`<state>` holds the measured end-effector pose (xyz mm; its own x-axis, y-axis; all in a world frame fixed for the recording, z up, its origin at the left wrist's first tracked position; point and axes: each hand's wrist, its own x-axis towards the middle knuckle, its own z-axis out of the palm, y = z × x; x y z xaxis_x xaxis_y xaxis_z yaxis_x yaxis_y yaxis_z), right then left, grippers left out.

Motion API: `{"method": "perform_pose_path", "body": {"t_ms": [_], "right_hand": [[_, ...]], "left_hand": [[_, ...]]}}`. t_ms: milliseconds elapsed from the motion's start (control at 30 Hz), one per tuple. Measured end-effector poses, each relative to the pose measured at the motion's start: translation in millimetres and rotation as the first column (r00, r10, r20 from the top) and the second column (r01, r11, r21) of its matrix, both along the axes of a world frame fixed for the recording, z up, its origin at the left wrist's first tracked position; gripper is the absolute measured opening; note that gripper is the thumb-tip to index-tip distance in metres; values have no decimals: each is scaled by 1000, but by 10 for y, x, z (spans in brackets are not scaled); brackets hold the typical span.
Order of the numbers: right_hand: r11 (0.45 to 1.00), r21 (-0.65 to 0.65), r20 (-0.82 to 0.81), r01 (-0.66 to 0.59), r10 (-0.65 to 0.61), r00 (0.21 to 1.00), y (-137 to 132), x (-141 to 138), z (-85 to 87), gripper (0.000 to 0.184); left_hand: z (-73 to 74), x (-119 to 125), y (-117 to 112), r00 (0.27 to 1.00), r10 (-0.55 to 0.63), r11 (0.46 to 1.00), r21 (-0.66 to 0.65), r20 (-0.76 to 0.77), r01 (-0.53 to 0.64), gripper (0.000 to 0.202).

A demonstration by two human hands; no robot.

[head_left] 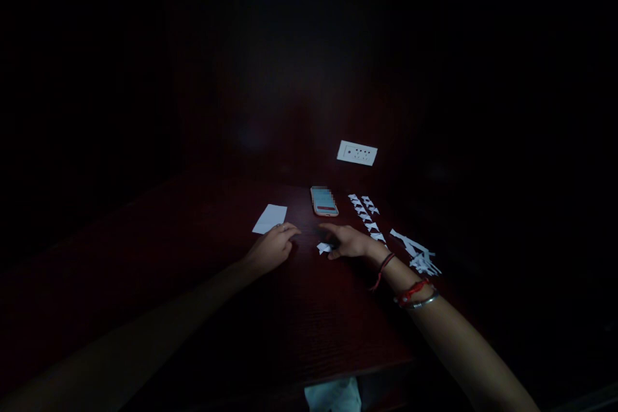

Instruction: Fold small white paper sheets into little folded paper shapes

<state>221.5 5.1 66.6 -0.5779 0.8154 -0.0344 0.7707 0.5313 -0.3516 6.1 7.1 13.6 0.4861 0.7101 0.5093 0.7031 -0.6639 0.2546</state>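
Note:
My left hand (273, 249) rests low over the dark red table, fingers stretched to the right and apparently holding nothing. Just beyond it lies a white sheet of paper (270, 217), its near edge by my knuckles. Across a small gap, my right hand (351, 242) has its thumb and fingers spread apart. A small folded white paper piece (323, 248), pointed like a star, lies by the thumb, partly covered by the hand; whether they touch, I cannot tell. Bands and a metal bangle circle my right forearm.
A phone (324, 201) with its screen lit lies beyond my hands. Two rows of folded paper pieces (365, 216) stand to the right, beside a heap of paper strips (423, 261). A socket plate (357, 152) is on the wall. Something pale (333, 396) shows below the table's front edge.

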Motion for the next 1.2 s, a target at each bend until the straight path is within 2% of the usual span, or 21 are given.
{"method": "perform_pose_path", "body": {"t_ms": [167,333,433,633,800,933,1200], "right_hand": [[996,86,-22,-17,19,1000,32,38,-11,66],[993,117,-41,4,1,999,35,30,-24,74],[994,106,-6,4,-3,1000,30,-2,-48,70],[975,216,-44,-54,64,997,33,16,7,66],[984,131,9,-124,124,992,58,83,-67,74],[988,68,-15,-142,143,990,97,75,-147,70],[983,91,-48,-157,162,986,79,93,-78,65]], "left_hand": [[-25,25,20,1000,-10,1000,-5,-9,10,37],[-47,62,39,999,-35,999,-1,-16,35,37],[-43,80,40,999,-44,999,-6,-19,44,36],[-100,50,78,998,-58,998,0,-21,58,36],[-152,36,117,998,-62,998,8,-30,62,37],[-151,46,114,997,-65,998,9,-44,65,37],[-183,42,126,996,-71,997,10,-48,71,36]]}}
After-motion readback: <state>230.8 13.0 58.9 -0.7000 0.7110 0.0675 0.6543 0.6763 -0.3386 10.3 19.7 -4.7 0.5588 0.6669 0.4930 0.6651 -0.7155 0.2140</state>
